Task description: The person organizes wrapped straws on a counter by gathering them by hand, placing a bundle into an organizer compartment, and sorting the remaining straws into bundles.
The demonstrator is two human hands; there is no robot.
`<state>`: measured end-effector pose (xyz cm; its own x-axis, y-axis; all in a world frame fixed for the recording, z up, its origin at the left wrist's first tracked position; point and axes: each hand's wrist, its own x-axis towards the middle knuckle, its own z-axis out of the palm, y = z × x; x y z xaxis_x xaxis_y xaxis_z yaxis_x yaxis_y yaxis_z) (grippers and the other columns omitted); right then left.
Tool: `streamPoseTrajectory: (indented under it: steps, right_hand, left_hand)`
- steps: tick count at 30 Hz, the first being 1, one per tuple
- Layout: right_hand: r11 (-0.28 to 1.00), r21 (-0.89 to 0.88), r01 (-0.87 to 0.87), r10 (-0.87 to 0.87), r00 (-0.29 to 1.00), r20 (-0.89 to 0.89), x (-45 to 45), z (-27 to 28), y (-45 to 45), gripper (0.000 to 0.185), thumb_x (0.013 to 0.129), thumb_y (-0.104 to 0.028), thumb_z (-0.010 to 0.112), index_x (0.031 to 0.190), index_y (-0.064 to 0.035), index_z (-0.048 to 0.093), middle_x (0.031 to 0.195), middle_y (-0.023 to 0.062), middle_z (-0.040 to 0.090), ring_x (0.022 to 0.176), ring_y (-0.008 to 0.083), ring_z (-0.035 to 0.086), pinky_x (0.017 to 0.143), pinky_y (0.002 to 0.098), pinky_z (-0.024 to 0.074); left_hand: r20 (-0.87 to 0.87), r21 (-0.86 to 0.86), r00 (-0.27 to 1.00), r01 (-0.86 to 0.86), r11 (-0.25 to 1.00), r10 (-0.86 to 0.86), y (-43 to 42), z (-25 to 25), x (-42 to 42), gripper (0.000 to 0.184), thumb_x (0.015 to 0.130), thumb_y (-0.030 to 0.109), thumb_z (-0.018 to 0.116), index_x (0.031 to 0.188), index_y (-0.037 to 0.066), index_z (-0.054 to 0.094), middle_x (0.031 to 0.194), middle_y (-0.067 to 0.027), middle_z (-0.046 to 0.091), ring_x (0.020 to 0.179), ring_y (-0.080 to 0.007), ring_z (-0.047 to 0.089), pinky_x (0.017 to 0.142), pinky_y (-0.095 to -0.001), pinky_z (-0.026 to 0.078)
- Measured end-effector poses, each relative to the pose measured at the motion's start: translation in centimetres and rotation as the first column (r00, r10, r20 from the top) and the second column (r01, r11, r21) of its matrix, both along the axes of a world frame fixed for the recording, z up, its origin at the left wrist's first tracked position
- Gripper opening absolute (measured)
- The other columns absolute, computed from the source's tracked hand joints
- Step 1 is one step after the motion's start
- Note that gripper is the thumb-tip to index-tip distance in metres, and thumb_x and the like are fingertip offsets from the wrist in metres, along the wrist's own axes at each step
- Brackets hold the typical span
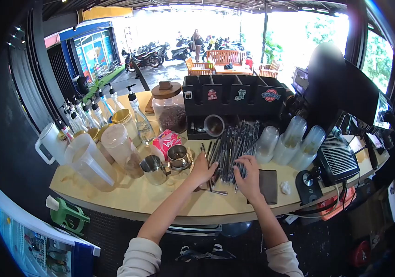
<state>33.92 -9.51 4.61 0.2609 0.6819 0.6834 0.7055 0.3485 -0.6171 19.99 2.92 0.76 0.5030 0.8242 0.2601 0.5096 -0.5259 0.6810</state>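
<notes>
A heap of thin black straws [238, 145] lies on the counter in front of the black organizer. At its left side my left hand [202, 171] is closed around a few straws, whose ends stick out above and below the fingers. My right hand [249, 177] rests at the heap's right side, thumb and fingers apart, with nothing visible between them. Below the left hand lies a flat metal utensil [216, 191], partly covered. To the left stand a steel pitcher [155, 171] and a steel cup [179, 157], beside a pink packet [165, 142].
The black organizer [230, 99] holds a tilted cup [214, 125]. Stacked plastic cups [286, 145], a dark cloth [268, 187] and a coffee machine [340, 154] are right. Plastic jugs [89, 161], pump bottles [139, 115] and a lidded jar [167, 111] stand left.
</notes>
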Motion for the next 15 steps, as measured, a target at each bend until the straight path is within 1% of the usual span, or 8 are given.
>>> streamPoseTrajectory:
  steps: [1, 6, 8, 9, 10, 12, 13, 15]
  right_hand:
    - [1.0, -0.012, 0.015, -0.015, 1.0, -0.015, 0.5, 0.1, 0.0, 0.023, 0.07, -0.002, 0.059, 0.092, -0.0011, 0.053, 0.102, 0.0161, 0.049, 0.094, 0.0317, 0.048, 0.081, 0.0363, 0.0388]
    - [0.996, 0.071, 0.049, -0.052, 0.998, 0.046, 2.2, -1.7, 2.1, 0.027, 0.072, -0.006, 0.059, 0.097, -0.002, 0.053, 0.106, 0.0157, 0.048, 0.097, 0.0306, 0.047, 0.083, 0.0372, 0.0376]
    - [0.996, -0.044, 0.078, -0.066, 0.97, 0.232, 2.6, -3.1, 3.2, 0.03, 0.074, -0.012, 0.059, 0.102, -0.0037, 0.052, 0.109, 0.0146, 0.048, 0.101, 0.0291, 0.045, 0.084, 0.0375, 0.0356]
    - [0.994, -0.051, 0.093, -0.076, 0.957, 0.281, 2.8, -3.8, 3.6, 0.029, 0.073, -0.015, 0.059, 0.1, -0.0047, 0.054, 0.108, 0.0125, 0.048, 0.102, 0.0271, 0.044, 0.083, 0.0367, 0.0343]
    - [0.995, -0.044, 0.094, -0.078, 0.956, 0.284, 2.7, -3.9, 3.5, 0.029, 0.073, -0.015, 0.059, 0.1, -0.0047, 0.054, 0.108, 0.0125, 0.048, 0.102, 0.0271, 0.044, 0.083, 0.0367, 0.0343]
    - [0.996, -0.054, 0.071, -0.058, 0.972, 0.226, 2.8, -4.0, 3.4, 0.025, 0.071, -0.012, 0.06, 0.095, -0.0045, 0.056, 0.104, 0.0108, 0.049, 0.099, 0.0263, 0.046, 0.081, 0.0362, 0.0347]
    - [0.996, -0.054, 0.07, -0.059, 0.983, 0.176, 3.0, -4.1, 3.6, 0.021, 0.069, -0.01, 0.062, 0.089, -0.0039, 0.058, 0.101, 0.0104, 0.051, 0.095, 0.0273, 0.047, 0.081, 0.0367, 0.0352]
    - [0.996, -0.055, 0.069, -0.059, 0.984, 0.169, 3.2, -4.2, 3.5, 0.02, 0.069, -0.01, 0.062, 0.087, -0.0039, 0.058, 0.099, 0.0103, 0.05, 0.094, 0.0273, 0.047, 0.08, 0.0365, 0.0353]
  left_hand:
    - [-0.022, -0.037, 1.0, -0.014, 0.999, 0.014, 0.4, 0.2, 0.7, 0.083, 0.078, 0.043, 0.054, 0.127, -0.012, 0.017, 0.125, -0.0316, 0.032, 0.118, -0.0382, 0.034, 0.099, -0.0379, 0.027]
    - [-0.064, -0.078, 0.993, -0.105, 0.991, 0.1, 0.9, 0.8, 3.8, 0.092, 0.071, 0.043, 0.062, 0.125, -0.014, 0.015, 0.122, -0.0342, 0.032, 0.115, -0.041, 0.035, 0.096, -0.0384, 0.031]
    - [-0.039, -0.148, 0.998, -0.054, 0.987, 0.049, 1.3, 1.0, 4.4, 0.092, 0.07, 0.044, 0.063, 0.125, -0.014, 0.016, 0.119, -0.0344, 0.036, 0.108, -0.0414, 0.043, 0.091, -0.0373, 0.037]
    - [-0.014, -0.064, 0.997, -0.078, 0.995, 0.077, 2.4, -0.8, 5.0, 0.088, 0.069, 0.042, 0.064, 0.122, -0.014, 0.023, 0.111, -0.0332, 0.044, 0.099, -0.0401, 0.05, 0.086, -0.0366, 0.041]
    - [-0.01, -0.057, 0.997, -0.077, 0.995, 0.076, 2.9, -1.1, 5.3, 0.088, 0.069, 0.042, 0.064, 0.122, -0.014, 0.023, 0.111, -0.0332, 0.044, 0.099, -0.0401, 0.05, 0.086, -0.0366, 0.041]
    - [-0.056, -0.089, 0.998, -0.014, 0.996, 0.009, 3.5, -0.8, 5.6, 0.077, 0.067, 0.038, 0.066, 0.117, -0.012, 0.034, 0.105, -0.0304, 0.05, 0.096, -0.0375, 0.053, 0.084, -0.0371, 0.042]
    - [-0.018, -0.116, 1.0, 0.011, 0.993, -0.013, 3.4, -0.5, 5.8, 0.058, 0.067, 0.034, 0.065, 0.103, -0.009, 0.051, 0.095, -0.0258, 0.057, 0.087, -0.0328, 0.059, 0.077, -0.036, 0.045]
    - [-0.065, -0.2, 0.997, 0.031, 0.979, -0.045, 3.8, 0.3, 6.4, 0.056, 0.067, 0.034, 0.065, 0.101, -0.008, 0.053, 0.094, -0.0238, 0.059, 0.085, -0.0306, 0.059, 0.075, -0.0348, 0.045]
